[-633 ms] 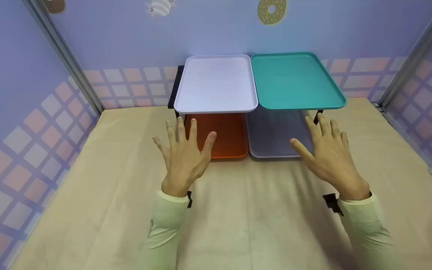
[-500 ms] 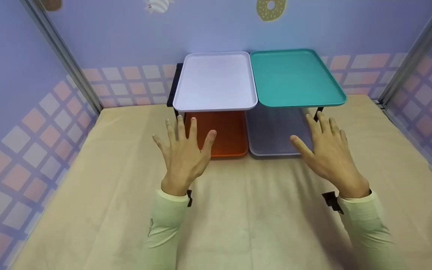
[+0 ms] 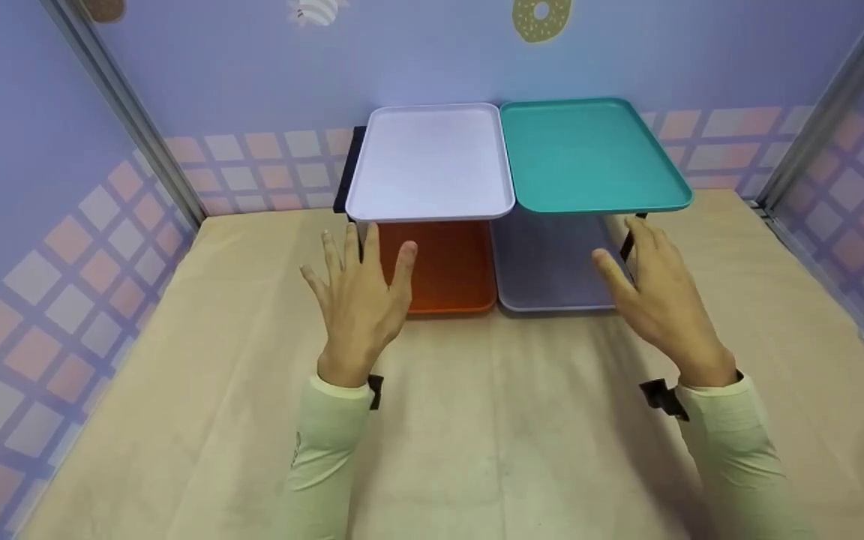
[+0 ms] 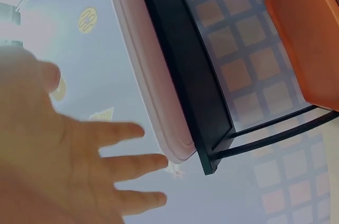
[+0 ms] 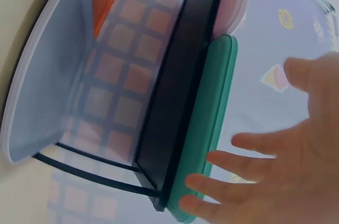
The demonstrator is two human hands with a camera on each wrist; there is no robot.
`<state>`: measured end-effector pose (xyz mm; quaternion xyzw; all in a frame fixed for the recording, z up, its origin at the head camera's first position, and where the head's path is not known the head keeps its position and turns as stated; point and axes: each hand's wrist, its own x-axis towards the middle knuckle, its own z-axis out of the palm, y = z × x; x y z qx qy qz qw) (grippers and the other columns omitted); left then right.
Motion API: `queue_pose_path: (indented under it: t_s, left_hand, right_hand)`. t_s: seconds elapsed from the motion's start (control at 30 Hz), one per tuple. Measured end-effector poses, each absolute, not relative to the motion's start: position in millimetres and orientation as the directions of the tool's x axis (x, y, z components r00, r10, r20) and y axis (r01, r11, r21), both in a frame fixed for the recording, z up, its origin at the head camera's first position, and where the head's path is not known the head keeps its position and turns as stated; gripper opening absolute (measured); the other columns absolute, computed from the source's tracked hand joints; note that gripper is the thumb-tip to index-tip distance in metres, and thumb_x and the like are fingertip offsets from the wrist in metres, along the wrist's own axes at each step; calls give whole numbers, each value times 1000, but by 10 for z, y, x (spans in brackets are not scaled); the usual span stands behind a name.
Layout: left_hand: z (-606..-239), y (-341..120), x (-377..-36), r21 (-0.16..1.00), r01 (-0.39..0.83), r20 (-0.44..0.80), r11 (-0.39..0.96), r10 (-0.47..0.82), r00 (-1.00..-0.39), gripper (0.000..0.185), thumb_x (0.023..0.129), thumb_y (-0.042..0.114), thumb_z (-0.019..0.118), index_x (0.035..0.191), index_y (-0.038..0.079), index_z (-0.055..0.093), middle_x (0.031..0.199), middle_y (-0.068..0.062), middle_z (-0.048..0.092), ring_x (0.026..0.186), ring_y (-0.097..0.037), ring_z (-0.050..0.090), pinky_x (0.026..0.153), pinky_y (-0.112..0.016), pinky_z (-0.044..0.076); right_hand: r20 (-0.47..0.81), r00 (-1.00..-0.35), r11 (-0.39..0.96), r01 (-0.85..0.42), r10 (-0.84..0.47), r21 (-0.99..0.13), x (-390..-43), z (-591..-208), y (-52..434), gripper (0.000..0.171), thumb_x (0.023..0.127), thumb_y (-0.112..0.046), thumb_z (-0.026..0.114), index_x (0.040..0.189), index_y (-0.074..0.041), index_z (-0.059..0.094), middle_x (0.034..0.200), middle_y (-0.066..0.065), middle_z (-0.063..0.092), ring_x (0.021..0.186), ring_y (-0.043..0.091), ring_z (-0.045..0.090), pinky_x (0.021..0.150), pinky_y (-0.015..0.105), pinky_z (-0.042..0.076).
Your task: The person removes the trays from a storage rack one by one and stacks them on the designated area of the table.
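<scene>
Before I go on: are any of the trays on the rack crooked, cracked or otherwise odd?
Nothing stands out. The white tray and teal tray sit flat, side by side, on the black rack; the orange tray and grey tray lie level beneath. Both the left hand and right hand are open, holding nothing.

rack (image 3: 349, 180): at rear of table (image 3: 477, 435), against back wall | upper level: two trays side by side, left tray (image 3: 432, 161), right tray (image 3: 589, 154) | lower level: two trays beneath, left (image 3: 451, 274), right (image 3: 548, 266) | left hand (image 3: 361, 307): before rack's left front corner | right hand (image 3: 661, 296): before right front corner
</scene>
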<state>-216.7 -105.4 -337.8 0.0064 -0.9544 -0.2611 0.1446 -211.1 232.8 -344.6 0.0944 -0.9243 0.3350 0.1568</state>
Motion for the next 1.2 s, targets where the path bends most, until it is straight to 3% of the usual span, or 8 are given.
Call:
queue_pose_path:
  t_s: [0.17,0.3,0.5,0.7,0.97,1.2]
  left_hand:
    - [-3353,-1117,-2243,577,94,349,812,-141,-926,81,103,67,30,160,9,36,167,-14,30,158,-41,7,120,-75,-4]
    - [-3359,-1192,-2329,651,122,409,749,-211,-888,73,105,59,36,155,6,45,162,-13,40,156,-40,19,122,-72,2]
    - [-3331,-1322,-2524,778,165,455,607,-362,-814,61,106,45,44,151,4,49,156,-15,47,153,-34,30,125,-64,10]
    - [-3305,-1396,-2796,861,236,458,450,-485,-745,50,106,31,49,147,2,53,151,-13,54,144,-28,44,124,-39,29]
    - [-3345,-1489,-3115,943,240,329,231,-528,-783,48,109,26,45,152,4,47,156,-9,49,144,-17,44,118,-18,33]
    - [-3451,-1572,-3310,981,188,190,58,-526,-829,48,110,27,41,153,4,46,159,-9,45,147,-17,40,117,-17,34]
  right_hand:
    - [402,-914,675,-266,50,-688,-2158,-3425,2390,71,107,-46,50,156,2,35,158,26,39,145,48,38,118,63,32]
    - [366,-913,579,-203,180,-790,-2193,-3404,2450,70,106,-49,46,156,0,37,155,21,45,140,43,47,116,56,40]
    - [219,-924,409,-77,313,-909,-2277,-3353,2497,77,106,-55,40,162,-4,24,162,16,37,138,36,51,114,49,45]
    - [141,-927,143,-97,347,-985,-2374,-3332,2470,77,107,-45,43,163,-3,12,163,21,26,136,31,51,113,39,47]
    - [10,-942,-300,-117,335,-947,-2477,-3328,2397,79,109,-35,44,164,-5,-5,170,16,1,148,33,39,115,31,44]
    - [-30,-971,-432,-77,236,-899,-2548,-3329,2352,73,110,-34,41,165,-9,1,169,16,9,151,35,34,120,35,38]
